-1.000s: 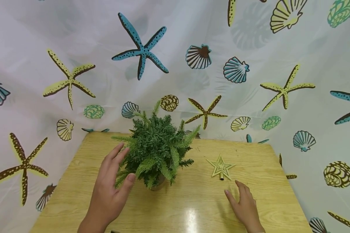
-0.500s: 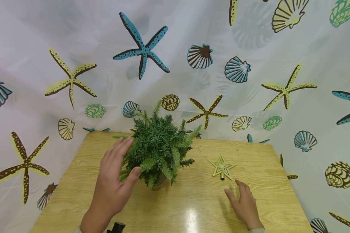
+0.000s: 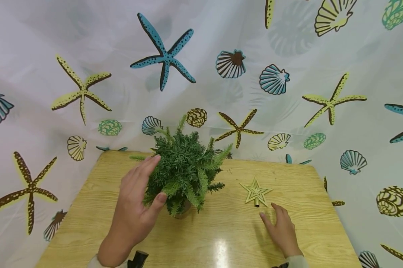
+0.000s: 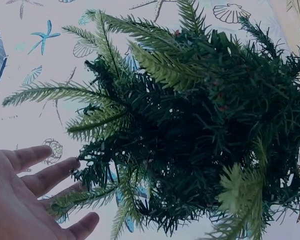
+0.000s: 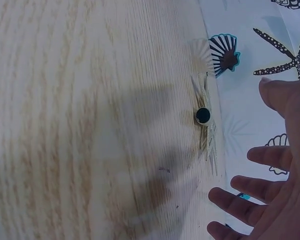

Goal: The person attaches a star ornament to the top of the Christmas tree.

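A: Anything new in the head view?

B: Yes. A shift inward of the left hand (image 3: 132, 210), closer to the plant (image 3: 184, 167) and now overlapping its left-side foliage. A smaller move of the right hand (image 3: 282, 229) toward the gold star (image 3: 256, 191). No clear shift of plant or star.

A: Where on the table (image 3: 87, 223), exactly?

B: For the plant, standing near the far edge, left of that edge's middle. For the star, lying toward the far right corner, with its socket end toward the near edge.

A: Next, the left wrist view. Holding anything?

B: No. Fingers spread wide, just beside the outer sprigs (image 4: 92, 197). Touching, or just short of touching: cannot tell.

A: And in the right wrist view?

B: Wide again, with the thumb well apart from the fingers and nothing in the grasp. Near the star, though clear of it. Almost edge-on from here, with its dark socket mouth (image 5: 203, 116) facing the camera and patterned cloth (image 5: 237, 102) beyond the table's edge.

A: Meaning what for the work in hand?

B: Still only at the approach, by the look of it: closest at the plant, less so at the star, both ungripped.
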A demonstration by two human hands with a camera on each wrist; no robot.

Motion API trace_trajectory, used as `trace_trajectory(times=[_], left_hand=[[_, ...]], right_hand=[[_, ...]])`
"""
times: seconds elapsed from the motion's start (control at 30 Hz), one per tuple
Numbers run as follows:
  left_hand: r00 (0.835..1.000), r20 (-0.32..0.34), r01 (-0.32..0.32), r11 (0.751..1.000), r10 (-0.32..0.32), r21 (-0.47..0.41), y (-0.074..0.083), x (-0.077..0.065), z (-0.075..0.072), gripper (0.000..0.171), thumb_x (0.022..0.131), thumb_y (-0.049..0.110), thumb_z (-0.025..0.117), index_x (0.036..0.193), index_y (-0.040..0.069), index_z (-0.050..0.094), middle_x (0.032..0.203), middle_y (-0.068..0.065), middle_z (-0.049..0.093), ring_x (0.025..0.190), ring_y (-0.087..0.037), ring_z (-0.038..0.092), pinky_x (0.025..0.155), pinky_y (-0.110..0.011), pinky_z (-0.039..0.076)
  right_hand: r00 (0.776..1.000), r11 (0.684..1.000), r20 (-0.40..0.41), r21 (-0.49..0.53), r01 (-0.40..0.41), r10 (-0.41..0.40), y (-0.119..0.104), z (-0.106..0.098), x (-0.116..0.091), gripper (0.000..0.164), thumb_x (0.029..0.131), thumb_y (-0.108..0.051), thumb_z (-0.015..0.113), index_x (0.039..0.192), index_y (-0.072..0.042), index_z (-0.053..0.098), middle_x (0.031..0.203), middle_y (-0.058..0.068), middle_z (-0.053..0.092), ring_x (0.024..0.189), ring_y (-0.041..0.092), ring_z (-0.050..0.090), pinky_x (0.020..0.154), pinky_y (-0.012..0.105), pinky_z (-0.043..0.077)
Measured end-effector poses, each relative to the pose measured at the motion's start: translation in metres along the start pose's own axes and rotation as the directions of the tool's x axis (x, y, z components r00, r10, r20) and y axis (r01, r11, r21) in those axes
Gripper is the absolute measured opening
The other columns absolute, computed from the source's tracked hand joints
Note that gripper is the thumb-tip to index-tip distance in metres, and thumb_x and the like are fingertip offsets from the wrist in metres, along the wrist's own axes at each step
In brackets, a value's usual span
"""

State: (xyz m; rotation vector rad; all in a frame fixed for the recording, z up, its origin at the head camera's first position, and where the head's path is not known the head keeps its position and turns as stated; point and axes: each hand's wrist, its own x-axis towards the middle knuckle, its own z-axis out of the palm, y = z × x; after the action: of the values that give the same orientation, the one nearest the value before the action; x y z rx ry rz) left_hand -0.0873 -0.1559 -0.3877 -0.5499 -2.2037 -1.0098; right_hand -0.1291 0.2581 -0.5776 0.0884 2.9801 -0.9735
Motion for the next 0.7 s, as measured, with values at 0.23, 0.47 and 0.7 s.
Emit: trace_trajectory(times=[0.23, 0.47, 0.7], left_hand=[[0.999, 0.017, -0.049, 0.994, 0.048, 0.101, 0.004, 0.003, 0.005, 0.084, 0.102, 0.071, 0.039, 0.155, 0.006, 0.047, 0.152, -0.014, 0.053, 0.14, -0.037, 0.047, 0.114, -0.066, 0.026], [0.998, 0.057, -0.045, 0.974, 0.033, 0.22, 0.004, 0.003, 0.005, 0.088, 0.1, 0.076, 0.036, 0.152, 0.008, 0.051, 0.152, -0.015, 0.053, 0.14, -0.039, 0.046, 0.112, -0.069, 0.026], [0.995, 0.103, -0.032, 0.955, 0.001, 0.294, 0.0, 0.001, 0.005, 0.088, 0.099, 0.078, 0.035, 0.149, 0.009, 0.056, 0.153, -0.016, 0.052, 0.139, -0.041, 0.047, 0.111, -0.069, 0.027]], right_hand=[[1.0, 1.0, -0.004, 0.013, -0.013, 0.013, -0.001, 0.0, 0.008, 0.07, 0.105, -0.044, 0.06, 0.153, 0.004, 0.043, 0.153, 0.032, 0.04, 0.138, 0.052, 0.042, 0.103, 0.077, 0.033], [1.0, 1.0, -0.016, 0.009, -0.01, 0.01, 0.0, 0.0, 0.017, 0.066, 0.106, -0.041, 0.06, 0.151, 0.005, 0.045, 0.152, 0.034, 0.041, 0.138, 0.053, 0.041, 0.104, 0.078, 0.031], [1.0, 1.0, -0.007, 0.023, -0.014, 0.014, 0.003, 0.005, 0.02, 0.067, 0.106, -0.045, 0.057, 0.15, 0.005, 0.046, 0.151, 0.034, 0.041, 0.137, 0.055, 0.04, 0.106, 0.078, 0.029]])
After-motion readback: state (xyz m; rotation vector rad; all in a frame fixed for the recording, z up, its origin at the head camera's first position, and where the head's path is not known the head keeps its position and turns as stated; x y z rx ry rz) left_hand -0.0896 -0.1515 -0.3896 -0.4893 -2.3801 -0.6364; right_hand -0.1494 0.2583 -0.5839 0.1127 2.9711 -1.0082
